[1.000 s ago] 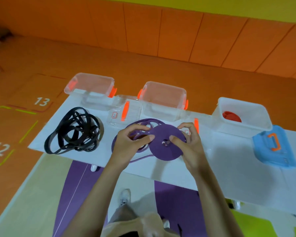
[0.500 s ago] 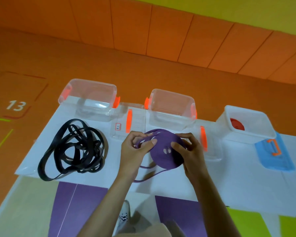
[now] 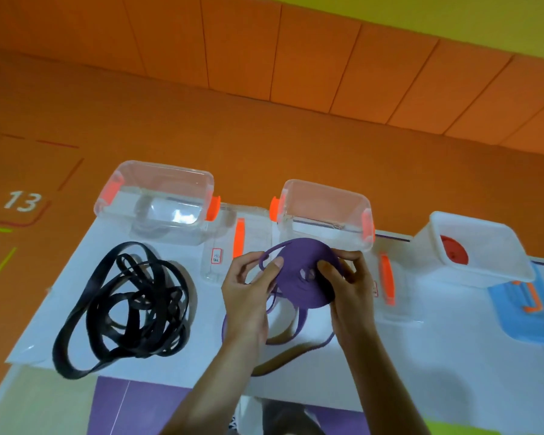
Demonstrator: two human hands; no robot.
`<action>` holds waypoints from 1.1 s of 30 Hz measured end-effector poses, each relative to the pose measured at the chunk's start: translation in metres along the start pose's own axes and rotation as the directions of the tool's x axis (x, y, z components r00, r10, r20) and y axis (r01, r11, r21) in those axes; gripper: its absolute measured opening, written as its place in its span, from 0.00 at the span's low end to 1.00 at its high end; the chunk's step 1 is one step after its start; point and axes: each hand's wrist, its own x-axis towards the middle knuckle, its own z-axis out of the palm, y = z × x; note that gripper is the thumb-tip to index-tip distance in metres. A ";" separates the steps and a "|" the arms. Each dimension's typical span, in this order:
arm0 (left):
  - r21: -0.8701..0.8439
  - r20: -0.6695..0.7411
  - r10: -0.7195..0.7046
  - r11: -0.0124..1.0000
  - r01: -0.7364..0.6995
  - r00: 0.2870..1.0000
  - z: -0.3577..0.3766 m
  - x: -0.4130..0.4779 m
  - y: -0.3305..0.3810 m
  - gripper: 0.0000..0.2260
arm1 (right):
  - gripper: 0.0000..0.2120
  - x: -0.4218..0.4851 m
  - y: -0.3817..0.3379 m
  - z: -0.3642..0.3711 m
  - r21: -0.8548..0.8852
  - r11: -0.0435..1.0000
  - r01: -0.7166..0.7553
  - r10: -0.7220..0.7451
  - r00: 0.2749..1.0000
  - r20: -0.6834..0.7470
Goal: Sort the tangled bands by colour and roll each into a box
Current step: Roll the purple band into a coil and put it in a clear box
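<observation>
a: where's the purple band (image 3: pixel 302 271)?
b: most of it is wound into a flat disc, held up over the white table (image 3: pixel 421 356), just in front of the middle clear box (image 3: pixel 324 215). its loose tail (image 3: pixel 299 324) hangs down and loops on the table between the wrists.
a: and the hands?
b: both grasp the disc. the left hand (image 3: pixel 248 296) pinches its left edge, thumb on the face. the right hand (image 3: pixel 349 293) curls round the right edge, thumb near the centre.
a: the other bands?
b: the black bands (image 3: pixel 123 306) lie tangled on the table to the left, in front of the left clear box (image 3: pixel 157 202). a red roll (image 3: pixel 453 251) sits in the white box (image 3: pixel 474 246) on the right, a blue lid (image 3: pixel 522 312) beside it.
</observation>
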 end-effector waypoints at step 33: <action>0.629 -0.161 -0.274 0.712 0.313 0.948 0.173 0.293 -0.142 0.14 | 0.27 0.306 0.085 -0.078 -0.694 0.519 -0.500 0.711 0.702 0.026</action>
